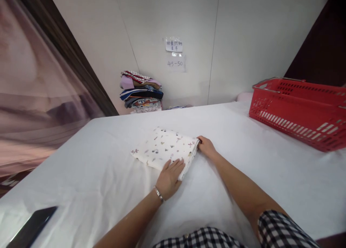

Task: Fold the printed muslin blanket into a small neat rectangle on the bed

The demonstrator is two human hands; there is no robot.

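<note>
A folded white cloth with small printed motifs (162, 147) lies in the middle of the white-covered table (108, 190). My left hand (169, 177) rests flat on the cloth's near edge, fingers stretched out together. My right hand (205, 145) is at the cloth's right corner, its fingers curled and pinching the folded edge. A bracelet sits on my left wrist.
A red plastic basket (300, 111) stands at the table's right side. A stack of folded clothes (141, 92) sits at the far edge against the wall, below two paper notes (174, 53). A dark phone (31, 228) lies near the front left corner. A pink curtain hangs at left.
</note>
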